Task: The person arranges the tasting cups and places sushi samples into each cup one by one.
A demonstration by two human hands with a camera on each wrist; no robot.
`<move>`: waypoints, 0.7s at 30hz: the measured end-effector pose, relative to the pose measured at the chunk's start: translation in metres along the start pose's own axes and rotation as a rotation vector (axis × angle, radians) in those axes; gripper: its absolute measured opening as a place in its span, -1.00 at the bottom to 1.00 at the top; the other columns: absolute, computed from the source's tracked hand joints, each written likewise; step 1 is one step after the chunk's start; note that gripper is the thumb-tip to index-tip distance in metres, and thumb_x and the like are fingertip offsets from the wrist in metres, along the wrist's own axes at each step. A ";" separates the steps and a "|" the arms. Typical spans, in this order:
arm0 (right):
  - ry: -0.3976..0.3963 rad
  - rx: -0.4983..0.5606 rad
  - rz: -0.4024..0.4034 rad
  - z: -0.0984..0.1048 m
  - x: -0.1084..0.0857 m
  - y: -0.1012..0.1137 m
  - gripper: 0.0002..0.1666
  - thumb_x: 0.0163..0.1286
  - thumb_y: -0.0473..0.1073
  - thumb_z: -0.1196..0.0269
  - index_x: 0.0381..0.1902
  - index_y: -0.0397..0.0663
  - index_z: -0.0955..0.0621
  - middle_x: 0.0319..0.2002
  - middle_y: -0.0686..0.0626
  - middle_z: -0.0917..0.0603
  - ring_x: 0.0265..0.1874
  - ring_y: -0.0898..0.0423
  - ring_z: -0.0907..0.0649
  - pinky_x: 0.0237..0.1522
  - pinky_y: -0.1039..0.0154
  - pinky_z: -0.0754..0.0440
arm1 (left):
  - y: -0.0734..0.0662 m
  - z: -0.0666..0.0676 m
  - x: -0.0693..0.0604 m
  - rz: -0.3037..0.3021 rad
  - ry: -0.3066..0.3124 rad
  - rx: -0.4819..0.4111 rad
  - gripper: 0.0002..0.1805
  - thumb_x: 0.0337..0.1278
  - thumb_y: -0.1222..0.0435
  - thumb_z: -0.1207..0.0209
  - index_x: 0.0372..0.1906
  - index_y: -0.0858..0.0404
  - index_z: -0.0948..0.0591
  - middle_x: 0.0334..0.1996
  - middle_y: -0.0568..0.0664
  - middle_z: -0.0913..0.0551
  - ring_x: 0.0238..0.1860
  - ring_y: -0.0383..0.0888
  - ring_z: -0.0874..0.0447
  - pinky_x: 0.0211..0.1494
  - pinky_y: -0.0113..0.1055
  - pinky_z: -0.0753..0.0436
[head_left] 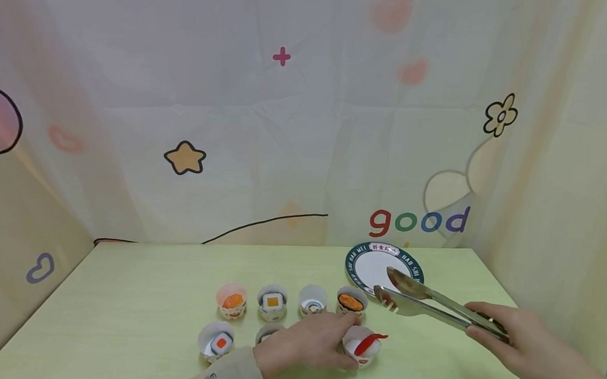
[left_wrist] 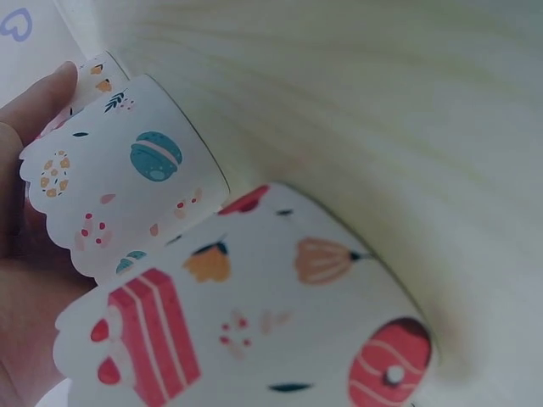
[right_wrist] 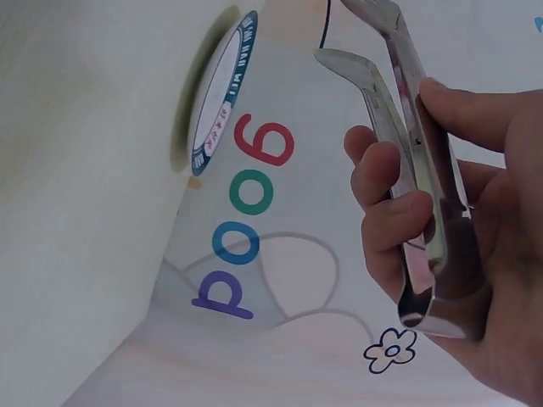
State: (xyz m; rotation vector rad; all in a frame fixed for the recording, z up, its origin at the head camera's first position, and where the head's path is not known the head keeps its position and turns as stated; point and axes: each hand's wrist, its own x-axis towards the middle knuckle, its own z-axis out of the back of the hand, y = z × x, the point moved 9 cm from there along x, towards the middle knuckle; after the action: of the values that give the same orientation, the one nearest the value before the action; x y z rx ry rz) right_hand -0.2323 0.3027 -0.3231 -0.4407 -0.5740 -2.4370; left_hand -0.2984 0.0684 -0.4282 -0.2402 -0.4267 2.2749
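Note:
My left hand (head_left: 315, 341) reaches across the front row and holds a white paper cup (head_left: 360, 360) between thumb and fingers. A red chili pepper (head_left: 369, 344) sits in that cup, its tip over the rim. Seen from the left wrist, a finger (left_wrist: 51, 97) rests against the farthest cup (left_wrist: 102, 80), past two printed cups. In my right hand (head_left: 520, 348) is a pair of metal tongs (head_left: 442, 305), gripped near the hinge. The tongs' tips stand apart with nothing between them, in front of a white plate (head_left: 377, 266) with a dark green rim.
Behind my left hand stand cups with orange sushi (head_left: 233, 301), a white-and-yellow roll (head_left: 273, 300), a small roll (head_left: 313, 307) and an orange-topped piece (head_left: 351, 302). A cup with a red-centred roll (head_left: 221, 343) is at front left; another cup (head_left: 269, 330) is partly hidden by my hand.

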 end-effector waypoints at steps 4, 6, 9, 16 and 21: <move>-0.043 -0.036 -0.036 0.000 -0.003 -0.006 -0.69 0.29 -0.35 -0.43 -0.02 -0.13 -0.67 -0.46 0.41 -0.46 -0.61 0.44 -0.33 -0.57 0.44 -0.31 | 0.000 0.000 -0.001 -0.013 -0.006 0.012 -0.26 0.12 -0.08 -0.46 0.34 0.08 -0.46 0.00 -0.20 -0.66 -0.15 -0.36 -0.56 -0.01 -0.38 -0.58; -0.056 -0.051 -0.051 -0.001 -0.003 -0.009 -0.69 0.28 -0.36 -0.44 -0.03 -0.12 -0.67 -0.48 0.41 -0.44 -0.61 0.44 -0.32 -0.58 0.42 -0.30 | 0.000 0.000 -0.001 -0.013 -0.005 0.011 -0.26 0.12 -0.08 -0.46 0.34 0.07 -0.45 -0.01 -0.20 -0.66 -0.15 -0.36 -0.56 -0.01 -0.38 -0.58; -0.068 -0.070 -0.074 -0.001 -0.004 -0.014 -0.69 0.26 -0.37 -0.45 -0.05 -0.11 -0.67 -0.49 0.40 -0.40 -0.60 0.43 -0.31 -0.59 0.39 -0.29 | 0.000 0.001 -0.001 -0.007 -0.003 0.010 -0.25 0.12 -0.08 -0.46 0.34 0.07 -0.45 -0.01 -0.21 -0.65 -0.17 -0.36 -0.55 -0.01 -0.38 -0.58; -0.070 -0.104 -0.111 -0.003 -0.007 -0.022 -0.69 0.22 -0.36 -0.47 -0.09 -0.11 -0.66 -0.53 0.40 -0.37 -0.60 0.42 -0.30 -0.59 0.36 -0.28 | -0.001 0.002 -0.002 -0.003 -0.005 0.006 -0.24 0.11 -0.07 -0.47 0.35 0.09 -0.45 -0.03 -0.21 -0.64 -0.18 -0.35 -0.54 0.00 -0.39 -0.57; -0.063 -0.118 -0.147 -0.005 -0.011 -0.028 -0.70 0.23 -0.35 -0.47 -0.10 -0.13 -0.65 -0.57 0.38 -0.34 -0.62 0.41 -0.29 -0.60 0.36 -0.28 | 0.000 0.003 -0.003 -0.007 0.000 -0.010 -0.22 0.13 -0.07 -0.46 0.39 0.10 -0.44 0.10 -0.20 -0.61 -0.07 -0.33 -0.54 0.11 -0.35 -0.56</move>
State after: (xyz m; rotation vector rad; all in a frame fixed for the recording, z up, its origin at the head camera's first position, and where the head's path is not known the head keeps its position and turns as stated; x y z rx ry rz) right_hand -0.2419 0.3261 -0.3400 -0.5422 -0.5059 -2.6147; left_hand -0.2971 0.0656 -0.4253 -0.2429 -0.4381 2.2665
